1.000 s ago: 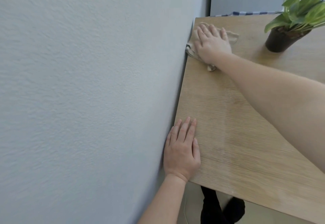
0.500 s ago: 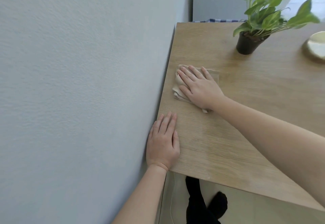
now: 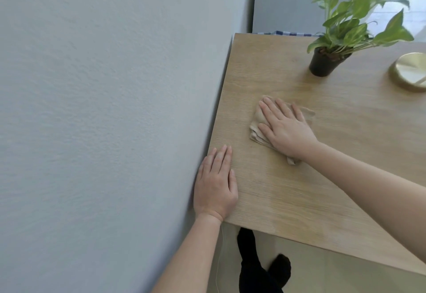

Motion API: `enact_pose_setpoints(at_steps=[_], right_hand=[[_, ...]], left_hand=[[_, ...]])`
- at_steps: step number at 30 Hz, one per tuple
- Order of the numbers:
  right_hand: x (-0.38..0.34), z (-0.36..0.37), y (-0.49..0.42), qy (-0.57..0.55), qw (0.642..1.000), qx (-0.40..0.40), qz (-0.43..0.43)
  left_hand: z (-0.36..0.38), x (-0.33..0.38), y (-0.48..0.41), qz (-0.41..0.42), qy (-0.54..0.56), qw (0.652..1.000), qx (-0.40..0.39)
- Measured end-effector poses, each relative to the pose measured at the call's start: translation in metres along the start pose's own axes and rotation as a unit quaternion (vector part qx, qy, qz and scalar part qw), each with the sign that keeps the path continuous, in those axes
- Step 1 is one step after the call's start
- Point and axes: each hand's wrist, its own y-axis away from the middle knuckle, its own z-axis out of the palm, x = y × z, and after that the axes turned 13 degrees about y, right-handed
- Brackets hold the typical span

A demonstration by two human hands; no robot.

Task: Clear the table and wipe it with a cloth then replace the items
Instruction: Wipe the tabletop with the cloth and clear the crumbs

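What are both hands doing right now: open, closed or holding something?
Left hand: open, resting flat on the table.
Right hand: open, straight fingers pressing the cloth onto the table.

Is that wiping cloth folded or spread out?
Folded: the cloth shows stacked layered edges beside the right hand pressing flat on it.

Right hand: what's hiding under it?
A folded beige cloth lies under the right hand, flat on the table. Its edges poke out past the fingers and by the wrist. The hand covers the cloth's middle, so that part cannot be seen.
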Motion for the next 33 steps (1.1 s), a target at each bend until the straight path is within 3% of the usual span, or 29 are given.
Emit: enact_pose_setpoints(at_steps=[5, 9, 11, 15, 20, 22, 26, 30, 33], right_hand=[[-0.064, -0.011, -0.063, -0.003, 1.0, 0.019, -0.024], [-0.031, 0.002, -0.006, 0.001, 0.985, 0.014, -0.172], [0.005, 0.008, 0.032, 0.023, 0.981, 0.004, -0.19], [0.043, -0.001, 0.032, 0.025, 0.992, -0.01, -0.125], [-0.001, -0.014, -0.036, -0.036, 0.999, 0.006, -0.003], [-0.02, -0.01, -0.032, -0.043, 0.998, 0.007, -0.034], [-0.002, 0.017, 0.062, 0.01, 0.985, 0.014, -0.17], [0.051, 0.015, 0.092, 0.026, 0.99, -0.003, -0.138], [0.04, 0.003, 0.053, -0.013, 0.999, 0.016, -0.047]], left_hand=[[-0.002, 0.001, -0.004, -0.009, 0.029, 0.999, 0.008], [-0.003, -0.002, 0.001, -0.022, 0.039, 0.999, 0.011], [-0.002, -0.002, -0.001, -0.026, 0.045, 0.999, 0.016], [0.0, -0.001, 0.001, -0.036, 0.035, 0.999, 0.011], [-0.001, 0.001, -0.003, -0.033, 0.042, 0.999, 0.01], [0.0, -0.002, -0.002, -0.033, 0.044, 0.998, 0.013], [-0.002, -0.002, -0.002, -0.021, 0.04, 0.999, 0.024], [0.0, -0.003, -0.001, -0.027, 0.037, 0.999, 0.017], [-0.001, -0.003, -0.001, -0.022, 0.034, 0.999, 0.019]])
